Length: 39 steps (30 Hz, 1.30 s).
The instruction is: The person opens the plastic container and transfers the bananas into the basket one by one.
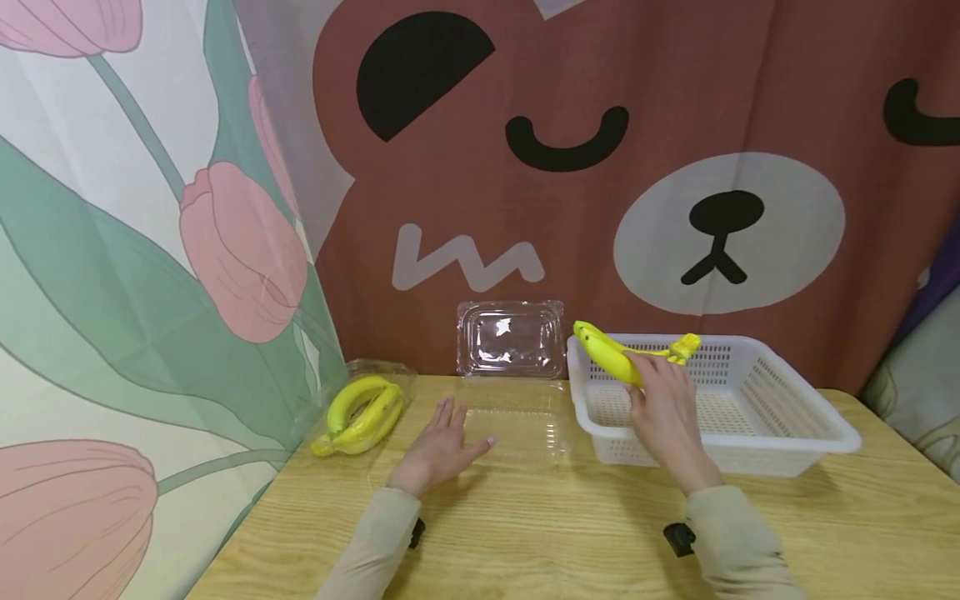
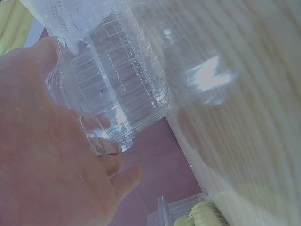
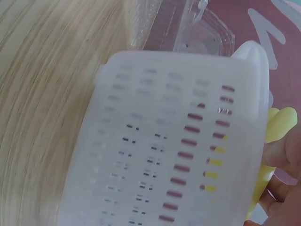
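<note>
A closed clear clamshell box (image 1: 360,408) holding yellow-green bananas (image 1: 363,414) lies at the wooden table's (image 1: 525,542) far left corner, against the tulip-print cloth (image 1: 127,250). A brown bear-face cloth (image 1: 600,167) hangs behind the table's far edge. Another patterned fabric (image 1: 918,392) shows past the right edge.

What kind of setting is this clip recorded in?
Probably a home-style tabletop staged for recording: a wooden table backed by hung cartoon-bear and tulip cloths, with a white plastic basket and a clear clamshell box laid out.
</note>
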{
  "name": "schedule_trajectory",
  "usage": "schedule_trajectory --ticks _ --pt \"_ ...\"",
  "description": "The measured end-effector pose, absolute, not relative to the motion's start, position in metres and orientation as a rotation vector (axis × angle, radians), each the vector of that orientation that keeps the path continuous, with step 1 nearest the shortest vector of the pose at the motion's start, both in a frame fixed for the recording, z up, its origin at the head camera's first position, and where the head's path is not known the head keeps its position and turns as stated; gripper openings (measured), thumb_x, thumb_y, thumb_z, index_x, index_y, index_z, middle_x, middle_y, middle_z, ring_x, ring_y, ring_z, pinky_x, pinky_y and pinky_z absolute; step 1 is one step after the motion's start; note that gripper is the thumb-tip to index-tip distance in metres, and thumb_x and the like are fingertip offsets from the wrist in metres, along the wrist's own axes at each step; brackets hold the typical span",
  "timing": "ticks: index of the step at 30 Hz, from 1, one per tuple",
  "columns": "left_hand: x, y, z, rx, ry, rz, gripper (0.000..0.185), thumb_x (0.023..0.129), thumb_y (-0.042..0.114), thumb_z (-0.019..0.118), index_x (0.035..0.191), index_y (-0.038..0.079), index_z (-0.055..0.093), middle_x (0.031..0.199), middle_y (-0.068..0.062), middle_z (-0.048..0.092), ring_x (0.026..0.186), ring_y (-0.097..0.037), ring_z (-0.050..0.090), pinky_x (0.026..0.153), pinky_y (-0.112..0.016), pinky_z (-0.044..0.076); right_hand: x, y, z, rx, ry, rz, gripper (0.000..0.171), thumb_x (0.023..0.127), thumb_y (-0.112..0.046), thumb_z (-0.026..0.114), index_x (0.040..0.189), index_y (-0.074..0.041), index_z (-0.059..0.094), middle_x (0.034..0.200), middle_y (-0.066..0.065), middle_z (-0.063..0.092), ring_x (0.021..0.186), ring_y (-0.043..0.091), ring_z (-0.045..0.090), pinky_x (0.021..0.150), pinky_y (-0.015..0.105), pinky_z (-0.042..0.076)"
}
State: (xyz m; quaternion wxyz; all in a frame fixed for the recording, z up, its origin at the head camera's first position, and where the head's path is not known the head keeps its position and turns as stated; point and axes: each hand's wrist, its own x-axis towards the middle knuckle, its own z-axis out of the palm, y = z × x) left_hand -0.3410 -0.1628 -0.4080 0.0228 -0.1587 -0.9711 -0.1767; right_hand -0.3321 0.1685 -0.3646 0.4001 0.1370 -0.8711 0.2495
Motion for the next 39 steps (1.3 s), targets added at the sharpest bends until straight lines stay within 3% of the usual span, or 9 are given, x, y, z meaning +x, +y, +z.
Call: schedule_trajectory --ticks 14,29,39 --pt "-0.340 -0.164 -0.410 -0.482 -3.018 -0.531 0.097 0.093 0.074 0.033 0.155 0.000 0.021 0.161 -0.020 0.003 0.148 -0.032 0.000 0.119 -0.048 0.012 -0.333 0.196 -0.373 0.270 -2.268 0.652 0.053 0.082 0.011 0.068 0.133 0.001 0.054 0.119 0.026 0.054 0.109 0.047 0.045 0.103 0.066 0.025" --pt "-0.341 -0.163 -0.410 -0.498 -3.014 -0.531 0.097 0.093 0.074 0.034 0.154 -0.001 0.023 0.161 -0.021 0.004 0.148 -0.033 0.001 0.119 -0.046 0.012 -0.330 0.235 -0.380 0.229 -2.308 0.573 0.052 0.082 0.012 0.067 0.132 0.007 0.052 0.119 0.030 0.051 0.107 0.049 0.044 0.097 0.065 0.029" --pt "-0.340 -0.163 -0.409 -0.480 -3.017 -0.548 0.093 0.095 0.070 0.038 0.155 0.001 0.022 0.161 -0.019 0.003 0.148 -0.032 0.001 0.119 -0.046 0.011 -0.327 0.250 -0.380 0.176 -2.344 0.575 0.052 0.083 0.010 0.066 0.133 0.006 0.051 0.120 0.031 0.051 0.108 0.052 0.042 0.101 0.071 0.021"
